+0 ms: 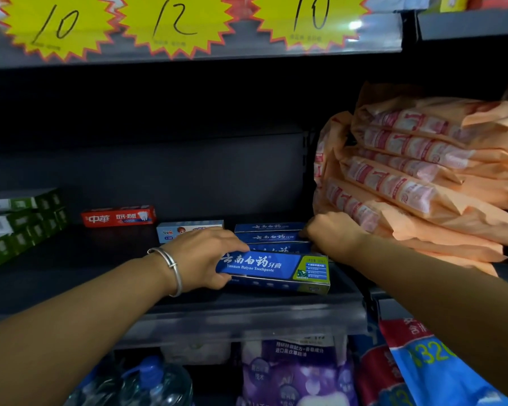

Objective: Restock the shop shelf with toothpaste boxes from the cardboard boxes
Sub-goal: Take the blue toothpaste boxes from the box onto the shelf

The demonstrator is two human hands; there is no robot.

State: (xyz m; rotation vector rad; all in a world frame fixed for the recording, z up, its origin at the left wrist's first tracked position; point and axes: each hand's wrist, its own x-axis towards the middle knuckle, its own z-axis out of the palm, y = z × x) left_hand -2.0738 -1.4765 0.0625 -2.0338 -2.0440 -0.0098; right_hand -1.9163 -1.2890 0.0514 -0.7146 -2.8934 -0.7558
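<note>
A blue Yunnan Baiyao toothpaste box (279, 266) with a green end lies at the front of the dark shelf (71, 276). My left hand (206, 256), with a silver bangle on the wrist, grips the box's left end. Behind it sit several more blue toothpaste boxes (269, 237) in a row. My right hand (332, 232) is closed against the right end of that row; its fingers are hidden behind the knuckles. No cardboard box is in view.
A red toothpaste box (119, 216) and a pale children's one (185, 228) lie further back. Green and white boxes (18, 221) are stacked at the left. Orange packets (417, 177) are piled at the right, touching my right hand. Yellow price tags (176, 22) hang above; bottles and bags fill the shelf below.
</note>
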